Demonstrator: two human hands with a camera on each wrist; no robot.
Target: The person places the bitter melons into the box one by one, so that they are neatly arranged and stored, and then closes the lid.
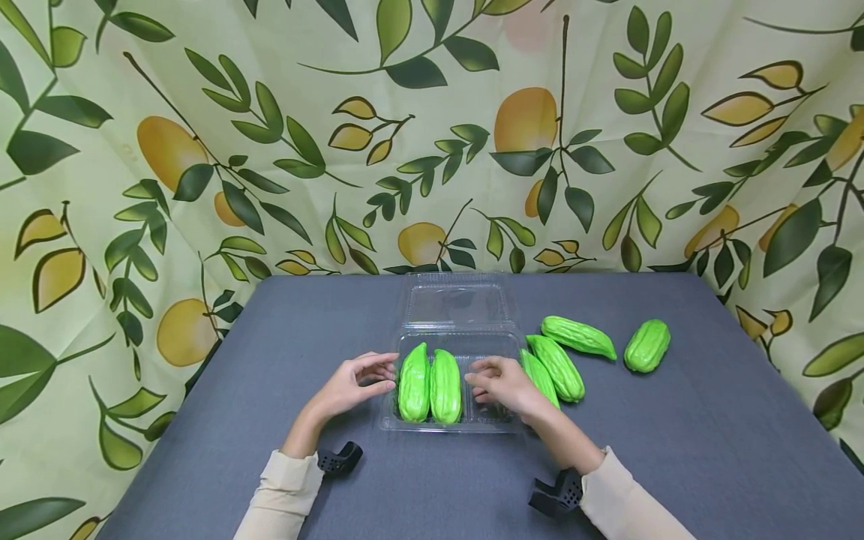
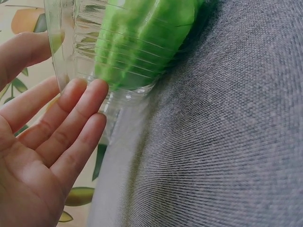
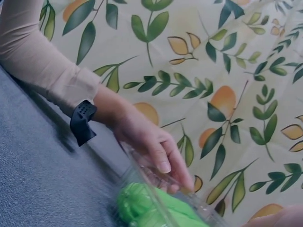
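Steadying the clear tray (image 1: 394,420) on the grey surface (image 1: 675,450): left hand (image 1: 351,384), grip wide, touches its wall; right hand (image 1: 502,386), grip relaxed, rests beside two packed gourds (image 1: 430,384).

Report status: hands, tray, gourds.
Left hand open, fingertips on the tray left wall. Right hand open over the tray's empty right side. Two gourds in tray, four loose gourds on table right. Lid open.
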